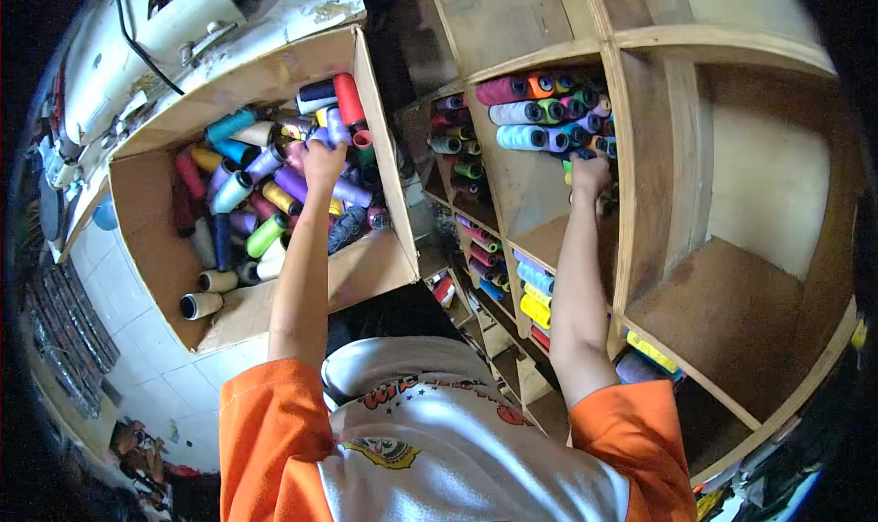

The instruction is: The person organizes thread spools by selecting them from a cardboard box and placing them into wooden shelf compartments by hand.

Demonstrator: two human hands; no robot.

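My left hand [322,163] reaches into a cardboard box [361,289] heaped with thread spools of many colours. Its fingers are closed around a lavender thread spool [337,127] near the box's far right corner, beside a red spool [348,101]. Inside a wooden shelf compartment, my right hand [590,176] is closed on a thread spool with a dark end [583,155], just under the stacked spools. Fingers partly cover that spool, and a bit of bright green shows beside them. Light blue spools [521,138] and white spools [515,113] lie on their sides in the stack, ends facing out.
Wooden shelving [620,183] with square compartments stands on the right. Lower compartments hold more spools, including yellow ones [536,310]. A sewing machine [151,32] sits on a worn table beyond the box. White floor tiles [119,312] show at left.
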